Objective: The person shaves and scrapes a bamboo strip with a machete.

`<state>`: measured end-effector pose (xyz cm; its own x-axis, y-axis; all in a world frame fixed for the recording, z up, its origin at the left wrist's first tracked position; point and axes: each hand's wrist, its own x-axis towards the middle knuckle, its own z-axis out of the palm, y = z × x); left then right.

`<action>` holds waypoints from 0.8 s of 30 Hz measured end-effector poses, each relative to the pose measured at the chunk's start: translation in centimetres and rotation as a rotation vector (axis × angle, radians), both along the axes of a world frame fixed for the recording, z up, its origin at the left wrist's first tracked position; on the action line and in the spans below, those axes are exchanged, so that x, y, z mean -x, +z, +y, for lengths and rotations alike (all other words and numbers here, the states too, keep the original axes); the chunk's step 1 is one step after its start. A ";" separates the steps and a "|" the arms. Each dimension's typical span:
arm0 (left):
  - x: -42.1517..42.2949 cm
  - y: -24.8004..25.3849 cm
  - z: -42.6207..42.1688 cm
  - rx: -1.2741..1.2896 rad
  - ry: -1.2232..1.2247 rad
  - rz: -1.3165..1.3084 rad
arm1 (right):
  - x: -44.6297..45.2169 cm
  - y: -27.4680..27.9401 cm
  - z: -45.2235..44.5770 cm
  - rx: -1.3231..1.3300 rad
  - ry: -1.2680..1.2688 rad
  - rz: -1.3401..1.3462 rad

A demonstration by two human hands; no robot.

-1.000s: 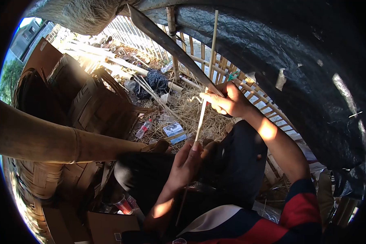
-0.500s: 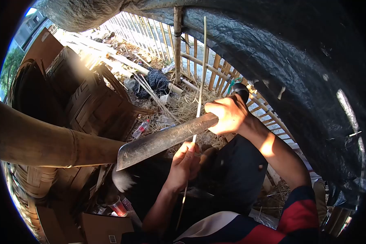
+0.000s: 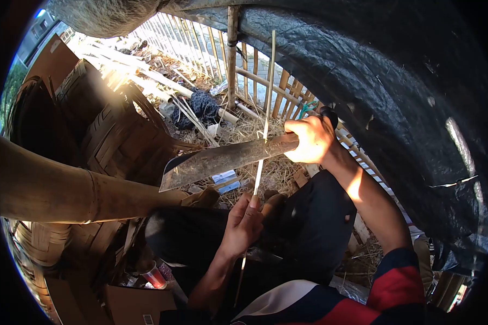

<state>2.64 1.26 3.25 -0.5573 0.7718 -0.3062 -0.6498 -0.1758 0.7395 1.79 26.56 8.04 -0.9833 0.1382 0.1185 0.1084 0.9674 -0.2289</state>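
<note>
I'm gripping machete [image 3: 222,162] in my right hand [image 3: 312,140], crossing bamboo strip [image 3: 259,176]; I'm pinching strip lower down in my left hand [image 3: 243,222], straw [image 3: 279,172] lying beyond.

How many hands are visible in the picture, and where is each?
2: the right hand grips the knife; the left hand, lower in view, holds the pale strip. No others show.
</note>
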 end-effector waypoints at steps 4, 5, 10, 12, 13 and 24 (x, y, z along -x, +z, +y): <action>0.0 0.1 0.2 0.027 -0.014 -0.008 | -0.2 0.0 0.7 -0.004 0.051 0.058; 0.0 0.1 0.2 0.036 -0.019 -0.014 | -0.2 -0.4 1.0 -0.011 0.041 0.074; -0.4 -0.1 -0.2 0.033 -0.033 -0.023 | -0.6 -0.8 2.5 0.002 -0.138 0.051; -0.6 -0.5 -0.2 0.031 -0.028 -0.021 | -0.8 -0.6 2.4 0.052 -0.162 0.007; -0.7 -0.7 -0.1 0.039 -0.038 -0.004 | -0.9 -0.6 2.3 0.049 -0.102 0.016; -0.7 -1.7 -0.4 0.087 -0.029 0.040 | 1.1 -1.3 0.5 0.042 0.085 -0.134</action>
<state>3.37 0.90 1.52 -0.5478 0.7596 -0.3506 -0.6235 -0.0913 0.7765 0.67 27.03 6.78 -0.9983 0.0557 -0.0182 0.0585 0.9644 -0.2579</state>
